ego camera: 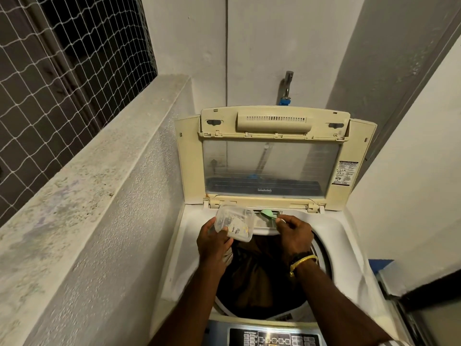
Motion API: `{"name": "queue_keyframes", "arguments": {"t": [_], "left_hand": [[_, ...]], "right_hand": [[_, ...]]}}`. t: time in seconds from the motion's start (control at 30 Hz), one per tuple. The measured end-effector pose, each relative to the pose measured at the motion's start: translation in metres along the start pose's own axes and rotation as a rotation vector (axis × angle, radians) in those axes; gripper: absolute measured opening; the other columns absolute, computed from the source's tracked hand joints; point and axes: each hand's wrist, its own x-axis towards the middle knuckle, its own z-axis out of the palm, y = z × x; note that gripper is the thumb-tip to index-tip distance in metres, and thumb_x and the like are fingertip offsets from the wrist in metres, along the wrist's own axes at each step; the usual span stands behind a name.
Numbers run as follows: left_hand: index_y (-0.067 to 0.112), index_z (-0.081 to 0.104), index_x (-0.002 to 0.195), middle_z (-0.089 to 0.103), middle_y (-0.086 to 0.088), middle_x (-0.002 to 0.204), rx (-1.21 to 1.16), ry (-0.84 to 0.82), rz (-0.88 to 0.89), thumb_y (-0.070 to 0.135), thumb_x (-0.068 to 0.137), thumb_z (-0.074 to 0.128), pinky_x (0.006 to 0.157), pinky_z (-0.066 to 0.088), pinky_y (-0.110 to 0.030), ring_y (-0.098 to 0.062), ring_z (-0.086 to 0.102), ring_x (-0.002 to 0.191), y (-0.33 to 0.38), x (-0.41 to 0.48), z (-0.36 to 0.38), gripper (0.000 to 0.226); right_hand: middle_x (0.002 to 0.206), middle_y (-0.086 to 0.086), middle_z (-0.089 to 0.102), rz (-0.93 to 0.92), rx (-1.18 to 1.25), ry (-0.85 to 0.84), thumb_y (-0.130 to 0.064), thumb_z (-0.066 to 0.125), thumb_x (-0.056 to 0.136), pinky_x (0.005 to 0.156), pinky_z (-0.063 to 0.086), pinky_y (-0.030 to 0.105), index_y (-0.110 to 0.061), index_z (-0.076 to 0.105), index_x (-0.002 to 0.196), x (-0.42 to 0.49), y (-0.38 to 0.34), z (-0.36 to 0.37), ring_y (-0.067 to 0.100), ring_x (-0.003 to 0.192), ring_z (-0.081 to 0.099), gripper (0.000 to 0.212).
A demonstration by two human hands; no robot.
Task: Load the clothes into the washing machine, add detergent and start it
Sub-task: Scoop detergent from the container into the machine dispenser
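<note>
Open washing machine (189,248), tub (234,226) in left hand (213,242).

Left arm: reaching forward and up from the lower middle of the view, forearm bare, wrist straight.
Left grip (214,242): turning palm inward, thumb lying along the near side of a clear plastic container (234,224) and fingers curling under it, holding it tilted.
Right arm: reaching forward from the lower right, forearm bare, crossing slightly toward the left grip.
Right wrist: wearing a yellow bangle (303,262) with a dark beaded band just beyond it.
Right grip (294,232): showing its back to the camera, fingers curling, fingertips pinching the handle of a green scoop (268,213) just beyond the knuckles, close beside the left grip.
</note>
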Motion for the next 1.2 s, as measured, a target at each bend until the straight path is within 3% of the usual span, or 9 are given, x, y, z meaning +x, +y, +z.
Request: {"name": "queue_keyframes", "arguments": {"t": [0.17, 0.37, 0.43, 0.5, 0.6, 0.8, 1.0, 1.2], "left_hand": [[0.019, 0.064, 0.12, 0.067, -0.004, 0.105, -0.01, -0.005, 0.006, -0.004, 0.089, 0.067, 0.082, 0.062, -0.045, -0.035, 0.067, 0.107, 0.0, 0.0, 0.001, 0.038], [0.018, 0.064, 0.121, 0.067, -0.006, 0.106, -0.005, -0.01, 0.007, -0.003, 0.09, 0.067, 0.085, 0.061, -0.047, -0.036, 0.066, 0.109, 0.001, -0.003, 0.0, 0.038], [0.018, 0.064, 0.121, 0.067, -0.006, 0.107, -0.004, -0.01, 0.005, -0.003, 0.09, 0.067, 0.084, 0.061, -0.047, -0.036, 0.066, 0.109, 0.001, -0.003, 0.001, 0.038], [0.02, 0.064, 0.119, 0.066, -0.006, 0.108, 0.002, -0.011, 0.007, -0.003, 0.09, 0.067, 0.083, 0.062, -0.046, -0.036, 0.066, 0.11, 0.001, -0.003, 0.001, 0.037], [0.021, 0.064, 0.117, 0.066, -0.005, 0.106, 0.02, -0.03, 0.022, -0.002, 0.09, 0.067, 0.082, 0.062, -0.046, -0.036, 0.066, 0.109, 0.002, -0.005, 0.002, 0.036], [0.025, 0.065, 0.114, 0.068, -0.006, 0.114, 0.04, -0.088, 0.038, -0.001, 0.091, 0.066, 0.078, 0.063, -0.042, -0.034, 0.067, 0.11, 0.004, -0.012, 0.011, 0.034], [0.017, 0.063, 0.125, 0.065, -0.014, 0.127, 0.083, -0.095, 0.068, -0.003, 0.092, 0.064, 0.087, 0.06, -0.05, -0.037, 0.065, 0.114, 0.011, -0.015, 0.012, 0.038], [0.015, 0.061, 0.132, 0.065, -0.008, 0.117, 0.035, -0.069, 0.098, -0.007, 0.091, 0.065, 0.076, 0.063, -0.036, -0.031, 0.066, 0.105, 0.012, -0.02, 0.014, 0.046]], "right_hand": [[0.093, 0.003, 0.078, -0.028, -0.043, -0.016, -0.016, 0.079, 0.083, 0.094, 0.056, 0.04, -0.017, 0.081, 0.098, 0.003, 0.003, 0.003, 0.017, 0.088, 0.07, 0.015], [0.091, 0.0, 0.077, 0.009, 0.008, -0.01, -0.017, 0.078, 0.084, 0.095, 0.056, 0.045, -0.02, 0.08, 0.096, 0.004, 0.006, 0.003, 0.017, 0.089, 0.07, 0.013], [0.089, 0.004, 0.078, 0.121, 0.145, 0.023, -0.014, 0.077, 0.085, 0.093, 0.058, 0.045, -0.017, 0.08, 0.094, 0.005, 0.005, 0.002, 0.02, 0.086, 0.072, 0.01], [0.092, 0.016, 0.076, 0.301, 0.437, 0.045, -0.004, 0.072, 0.088, 0.089, 0.06, 0.044, -0.005, 0.076, 0.095, 0.003, -0.002, 0.001, 0.026, 0.082, 0.073, 0.008], [0.099, 0.024, 0.073, 0.332, 0.616, -0.015, 0.001, 0.068, 0.091, 0.08, 0.063, 0.037, 0.002, 0.072, 0.099, -0.002, -0.013, 0.001, 0.028, 0.081, 0.073, 0.009], [0.087, 0.009, 0.078, 0.045, 0.31, -0.149, -0.006, 0.071, 0.09, 0.08, 0.063, 0.041, -0.01, 0.078, 0.097, -0.007, -0.012, 0.006, 0.023, 0.08, 0.075, 0.011], [0.089, -0.01, 0.077, -0.229, -0.07, -0.193, -0.008, 0.073, 0.087, 0.085, 0.059, 0.033, -0.021, 0.08, 0.094, -0.007, -0.009, 0.001, 0.006, 0.085, 0.071, 0.016], [0.083, -0.011, 0.077, -0.382, -0.198, -0.243, -0.012, 0.072, 0.088, 0.079, 0.057, 0.026, -0.02, 0.079, 0.089, -0.015, -0.007, -0.003, 0.001, 0.081, 0.07, 0.011]]}}
